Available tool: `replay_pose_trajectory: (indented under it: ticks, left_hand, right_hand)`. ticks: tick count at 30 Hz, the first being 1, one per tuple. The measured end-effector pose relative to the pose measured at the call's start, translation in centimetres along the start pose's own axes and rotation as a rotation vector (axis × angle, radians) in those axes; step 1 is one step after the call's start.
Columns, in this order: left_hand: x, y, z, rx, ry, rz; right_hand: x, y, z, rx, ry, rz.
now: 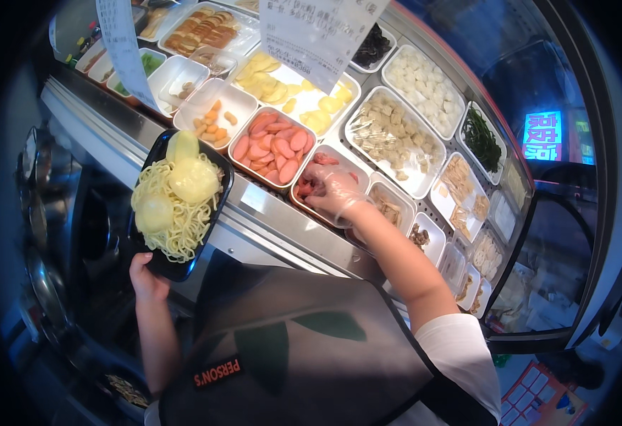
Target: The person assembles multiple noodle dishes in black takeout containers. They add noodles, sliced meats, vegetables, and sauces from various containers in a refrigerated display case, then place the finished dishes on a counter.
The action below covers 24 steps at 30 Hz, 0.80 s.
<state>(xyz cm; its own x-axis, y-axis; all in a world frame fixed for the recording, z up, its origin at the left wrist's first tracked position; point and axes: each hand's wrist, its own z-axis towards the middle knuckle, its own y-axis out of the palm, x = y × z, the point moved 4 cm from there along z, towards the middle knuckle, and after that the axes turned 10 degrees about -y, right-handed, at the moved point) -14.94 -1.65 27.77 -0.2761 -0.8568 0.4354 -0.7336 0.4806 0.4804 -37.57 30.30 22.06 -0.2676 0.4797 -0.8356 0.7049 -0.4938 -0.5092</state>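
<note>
My left hand (150,278) grips the near end of a black tray (220,195). Pale noodles (176,231) fill the tray, topped with several yellow potato slices (194,179). In a clear plastic glove, my right hand (338,190) reaches down into a white container (333,150) of reddish pieces (325,159). Its fingers are bent among those pieces, and their tips are partly hidden. Just left of that container stands one with pink sausage slices (272,148). On its other side is a container of brownish food (387,202).
Potato slices lie in a large white tray (289,106) behind the sausages. Farther back are film-covered tofu-like cubes (394,135), white balls (424,89) and dark greens (479,140). Paper receipts (318,35) hang over the far side. A metal counter edge (275,213) runs before me; metal pots (45,284) stand left.
</note>
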Motion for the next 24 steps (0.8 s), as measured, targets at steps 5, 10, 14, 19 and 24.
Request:
replay_pose_trajectory:
  ticks: [5,10,14,19,24]
  left_hand:
    - [0.1,0.0,0.2,0.013,-0.007,-0.009]
    - [-0.2,-0.7,0.1,0.002,0.002,-0.039]
    - [-0.5,-1.7,0.6,0.062,0.005,-0.064]
    - [-0.3,-0.9,0.6,0.032,0.004,-0.079]
    - [-0.3,-1.0,0.3,0.035,0.016,-0.080]
  right_hand:
    - [1.1,0.4,0.7,-0.037,-0.034,-0.038]
    - [2.6,-5.3,-2.1,0.243,0.334,1.281]
    - [1.8,-6.7,-2.0,0.418,0.300,1.217]
    - [0.0,-4.2,1.7,-0.095,-0.059,-0.091]
    - [0.1,-0.4,2.9,-0.400,0.016,-1.019]
